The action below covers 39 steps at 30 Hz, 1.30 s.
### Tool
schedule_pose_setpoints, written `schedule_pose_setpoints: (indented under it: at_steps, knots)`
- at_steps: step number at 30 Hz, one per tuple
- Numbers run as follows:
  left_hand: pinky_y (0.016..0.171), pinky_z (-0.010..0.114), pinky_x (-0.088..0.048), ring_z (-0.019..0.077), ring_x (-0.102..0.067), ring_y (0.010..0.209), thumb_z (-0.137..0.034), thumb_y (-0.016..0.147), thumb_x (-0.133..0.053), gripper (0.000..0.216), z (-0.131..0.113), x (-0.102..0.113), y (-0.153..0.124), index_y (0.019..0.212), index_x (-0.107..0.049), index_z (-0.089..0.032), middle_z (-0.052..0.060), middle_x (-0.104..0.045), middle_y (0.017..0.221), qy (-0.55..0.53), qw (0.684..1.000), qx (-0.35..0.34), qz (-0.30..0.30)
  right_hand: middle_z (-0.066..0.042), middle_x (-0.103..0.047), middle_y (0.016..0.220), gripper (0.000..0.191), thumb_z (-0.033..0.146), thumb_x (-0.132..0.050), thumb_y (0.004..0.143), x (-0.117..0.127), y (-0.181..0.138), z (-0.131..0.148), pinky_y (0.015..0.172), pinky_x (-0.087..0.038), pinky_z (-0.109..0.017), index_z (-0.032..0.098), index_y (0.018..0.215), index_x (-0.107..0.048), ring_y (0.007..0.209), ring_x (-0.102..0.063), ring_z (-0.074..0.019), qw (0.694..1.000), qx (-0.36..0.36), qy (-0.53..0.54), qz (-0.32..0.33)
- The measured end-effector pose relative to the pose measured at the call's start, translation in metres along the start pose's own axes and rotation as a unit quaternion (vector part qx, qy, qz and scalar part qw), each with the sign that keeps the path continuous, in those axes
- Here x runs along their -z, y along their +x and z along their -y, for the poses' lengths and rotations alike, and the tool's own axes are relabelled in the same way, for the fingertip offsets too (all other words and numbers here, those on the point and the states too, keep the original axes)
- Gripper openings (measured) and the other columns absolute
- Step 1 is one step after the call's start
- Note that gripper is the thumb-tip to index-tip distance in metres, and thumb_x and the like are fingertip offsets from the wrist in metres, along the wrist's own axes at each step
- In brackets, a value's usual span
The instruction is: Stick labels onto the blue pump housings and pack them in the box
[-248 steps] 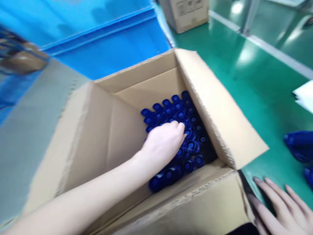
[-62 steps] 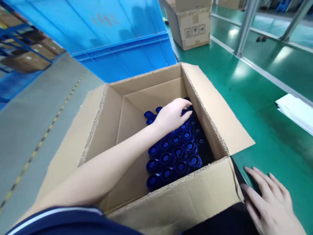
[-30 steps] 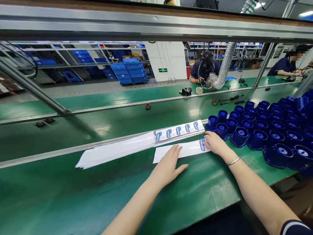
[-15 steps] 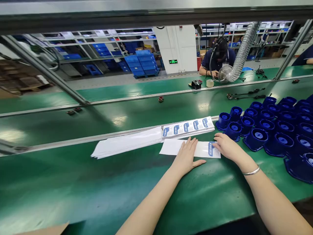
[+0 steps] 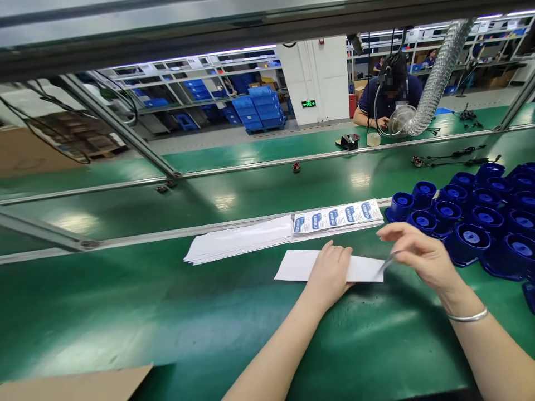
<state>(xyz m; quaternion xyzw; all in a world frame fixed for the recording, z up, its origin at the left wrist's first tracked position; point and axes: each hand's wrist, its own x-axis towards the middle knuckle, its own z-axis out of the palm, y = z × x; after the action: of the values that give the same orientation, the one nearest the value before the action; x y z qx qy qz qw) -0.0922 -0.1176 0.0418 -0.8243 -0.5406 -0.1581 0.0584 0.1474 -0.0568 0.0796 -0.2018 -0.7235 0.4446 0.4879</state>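
A white label backing strip (image 5: 365,268) lies on the green bench in front of me. My left hand (image 5: 332,270) rests across its middle, fingers bent over the far edge and thumb at the near edge, holding it down. At the strip's right end, my right hand (image 5: 422,256) pinches a peeled label (image 5: 387,264), which tilts up from the backing at its lower corner. Just beyond the strip lies a stack of printed blue-and-white label sheets (image 5: 338,218). To its left is a pile of blank white strips (image 5: 238,239).
Rows of dark blue plastic housings (image 5: 468,239) crowd the bench on the right. A metal rail (image 5: 246,172) runs behind the work surface. Cardboard (image 5: 79,384) shows at the lower left. Across the bench sits a co-worker (image 5: 388,92) near a flexible silver duct (image 5: 443,78).
My right hand has lifted the printed label off the strip's right end and moved slightly right with it. My left hand's fingers have bent and its thumb has drawn in. The view has shifted.
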Motion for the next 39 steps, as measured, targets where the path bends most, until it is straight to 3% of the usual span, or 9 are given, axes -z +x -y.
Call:
schedule_pose_setpoints:
  at_steps: [4,9,15,19,22,26,30,34,39]
  knots:
    - [0.110,0.056,-0.042,0.0345,-0.065,0.110,-0.016,0.083,-0.057,0.038,0.045,0.049,-0.010,0.121,-0.057,-0.015,0.016,-0.069,0.111,0.054,0.996,0.066,-0.040,-0.003,-0.066,0.110,0.013,0.038,-0.068,0.091,0.004,0.002,-0.003,0.089,-0.056,-0.043,0.029,0.084,-0.063,0.103,-0.065,-0.0214,0.970,-0.030,0.158,-0.183]
    - [0.110,0.066,-0.035,0.0396,-0.062,0.117,-0.043,0.092,-0.055,0.043,0.136,0.100,-0.011,0.120,-0.058,-0.011,0.013,-0.068,0.111,0.102,0.983,0.146,-0.041,-0.005,-0.067,0.111,0.017,0.042,-0.070,0.089,-0.007,0.004,-0.005,0.081,-0.056,-0.037,0.026,0.087,-0.067,0.091,-0.063,-0.0190,0.969,-0.106,0.161,-0.156]
    - [0.101,0.064,-0.046,0.0347,-0.070,0.107,-0.066,0.089,-0.049,0.057,0.190,0.091,-0.021,0.111,-0.064,-0.015,0.008,-0.075,0.108,0.100,0.980,0.167,0.029,-0.004,-0.067,0.098,0.018,0.041,-0.074,0.086,-0.017,0.004,-0.008,0.076,-0.053,-0.030,0.023,0.087,-0.071,0.087,-0.061,-0.0169,0.970,-0.148,0.172,-0.087]
    - [0.092,0.060,-0.053,0.0380,-0.069,0.111,-0.062,0.091,-0.047,0.052,0.202,0.075,-0.032,0.112,-0.065,-0.017,0.011,-0.075,0.116,0.108,0.983,0.135,0.055,-0.004,-0.067,0.097,0.023,0.044,-0.072,0.087,-0.023,0.007,-0.010,0.079,-0.053,-0.031,0.021,0.089,-0.069,0.087,-0.062,-0.0172,0.978,-0.145,0.147,-0.041]
    - [0.091,0.067,-0.052,0.0425,-0.067,0.114,-0.056,0.092,-0.049,0.049,0.205,0.070,-0.030,0.119,-0.062,-0.018,0.014,-0.072,0.123,0.133,0.983,0.115,0.050,-0.005,-0.067,0.104,0.027,0.045,-0.067,0.090,-0.029,0.008,-0.009,0.081,-0.054,-0.033,0.021,0.103,-0.067,0.092,-0.063,-0.0185,0.993,-0.091,0.076,-0.011]
    - [0.099,0.066,-0.049,0.0412,-0.062,0.123,-0.052,0.094,-0.048,0.047,0.184,0.061,-0.014,0.131,-0.052,-0.023,0.014,-0.067,0.132,0.119,0.988,0.095,-0.005,-0.010,-0.060,0.126,0.043,0.036,-0.062,0.094,-0.028,0.008,-0.007,0.096,-0.051,-0.041,0.026,0.135,-0.053,0.113,-0.058,-0.0235,0.981,0.027,-0.184,-0.048]
    - [0.108,0.057,-0.046,0.0388,-0.056,0.131,-0.058,0.091,-0.052,0.063,0.123,0.037,-0.001,0.140,-0.045,-0.019,0.021,-0.059,0.141,0.023,0.998,0.028,-0.048,-0.016,-0.049,0.140,0.055,0.027,-0.055,0.096,-0.009,0.011,-0.011,0.111,-0.037,-0.052,0.025,0.149,-0.040,0.131,-0.044,-0.0319,0.887,0.028,-0.442,-0.130]
    - [0.110,0.056,-0.045,0.0363,-0.052,0.136,-0.061,0.087,-0.059,0.070,0.045,0.010,-0.002,0.144,-0.044,-0.023,0.018,-0.053,0.149,-0.101,0.995,-0.006,0.027,-0.023,-0.044,0.143,0.074,0.022,-0.061,0.092,0.017,0.013,-0.029,0.112,-0.034,-0.057,0.015,0.156,-0.025,0.136,-0.039,-0.0375,0.826,-0.049,-0.526,-0.194]
    - [0.105,0.048,-0.053,0.0306,-0.059,0.128,-0.055,0.091,-0.056,0.056,-0.023,-0.005,-0.004,0.139,-0.050,-0.026,0.014,-0.060,0.141,-0.312,0.943,0.074,0.090,-0.019,-0.058,0.115,0.090,0.017,-0.071,0.085,0.028,0.013,-0.036,0.101,-0.045,-0.054,0.013,0.158,-0.019,0.110,-0.053,-0.0346,0.807,-0.106,-0.561,-0.151]
